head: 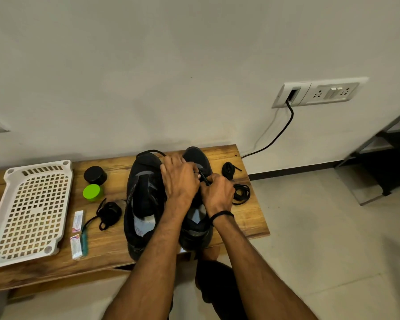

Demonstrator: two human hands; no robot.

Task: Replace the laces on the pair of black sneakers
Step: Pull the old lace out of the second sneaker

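Black sneakers [143,199], two of them, stand side by side with toes toward the wall in the middle of a brown wooden bench [116,248]. Both hands are over the right sneaker [195,155]: the right hand [217,192] (a black band on its wrist) pinches a black lace [204,178] at the eyelets, while the left hand [179,179] curls over the front of the same shoe, its fingertips hidden, so I cannot tell what it holds. Three loose bundles of black lace lie on the bench, one [109,214] left of the pair and two [229,169] [240,194] to the right. Farther left are one round black jar [95,174], one round green lid [92,192], two small white packets [77,221] [75,247], one teal stick [85,241] and one white perforated plastic tray [32,213]. On the wall, a white socket panel [319,92] holds one black cable [284,128].
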